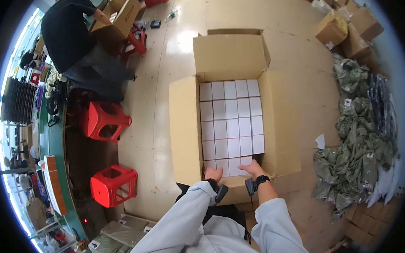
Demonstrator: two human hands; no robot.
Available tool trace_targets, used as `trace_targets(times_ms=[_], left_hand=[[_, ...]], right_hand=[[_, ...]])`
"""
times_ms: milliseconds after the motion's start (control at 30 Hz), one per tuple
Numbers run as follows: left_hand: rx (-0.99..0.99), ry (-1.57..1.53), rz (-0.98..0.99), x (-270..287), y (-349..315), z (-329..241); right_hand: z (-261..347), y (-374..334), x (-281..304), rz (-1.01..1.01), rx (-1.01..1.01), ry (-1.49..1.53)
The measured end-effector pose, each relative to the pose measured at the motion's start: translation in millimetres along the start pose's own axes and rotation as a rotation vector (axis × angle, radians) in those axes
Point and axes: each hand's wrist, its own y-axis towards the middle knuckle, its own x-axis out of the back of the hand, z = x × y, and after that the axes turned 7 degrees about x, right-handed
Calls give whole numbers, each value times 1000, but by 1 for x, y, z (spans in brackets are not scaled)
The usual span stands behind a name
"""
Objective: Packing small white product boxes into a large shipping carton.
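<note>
A large open cardboard box (181,125) stands on the floor in front of me, its flaps folded outward. Small white boxes (232,127) fill it in tight rows. My left hand (214,173) is at the near left corner, its thumb bent against the nearest row. At the right end of that row, my right hand (252,168) lays its thumb over a white box, the other fingers reaching down the side. Both hands appear to clasp the row between them; their lower fingers are hidden. A dark gap shows beside the right hand. Dark straps with small devices circle both wrists.
Red plastic stools (114,186) stand left, beside a cluttered green workbench (53,136). A person in black (69,30) bends over another carton (121,19) at the far left. Olive plastic-wrapped packages (351,142) are heaped on the right, with more cartons (332,30) behind.
</note>
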Motion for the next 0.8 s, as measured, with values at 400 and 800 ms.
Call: trace_targets(times_ms=[400,800], left_hand=[[238,-96,-476,-17,10,1],[221,151,-533,-24,20,13]], right_hand=[[79,-17,17,1,-123,212],[85,9,-23,98,-30,-90]])
